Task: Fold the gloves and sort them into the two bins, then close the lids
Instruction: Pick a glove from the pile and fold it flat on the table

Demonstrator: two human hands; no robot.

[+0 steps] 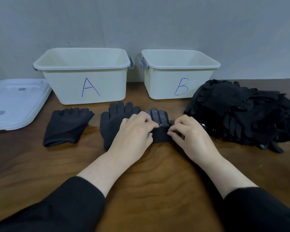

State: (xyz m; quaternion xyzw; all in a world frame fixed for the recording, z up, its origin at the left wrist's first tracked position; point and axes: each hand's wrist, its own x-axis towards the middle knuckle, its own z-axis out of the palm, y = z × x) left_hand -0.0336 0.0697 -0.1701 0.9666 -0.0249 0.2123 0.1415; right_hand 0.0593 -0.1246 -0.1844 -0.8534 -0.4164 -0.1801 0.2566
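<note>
A black glove with white grip dots (157,117) lies flat on the table in front of bin B. My left hand (134,131) pinches its left side and my right hand (189,133) pinches its right side near the cuff. A plain black full-finger glove (114,118) lies just left of it, partly under my left hand. Further left lies a black fingerless glove (67,126). Bin A (90,87) and bin B (167,84), both white and open, stand at the back. A heap of black gloves (241,113) sits on the right.
White lids (15,102) lie stacked at the far left of the wooden table (149,173). A grey wall rises right behind the bins. Grey latches hang on the bins' facing sides.
</note>
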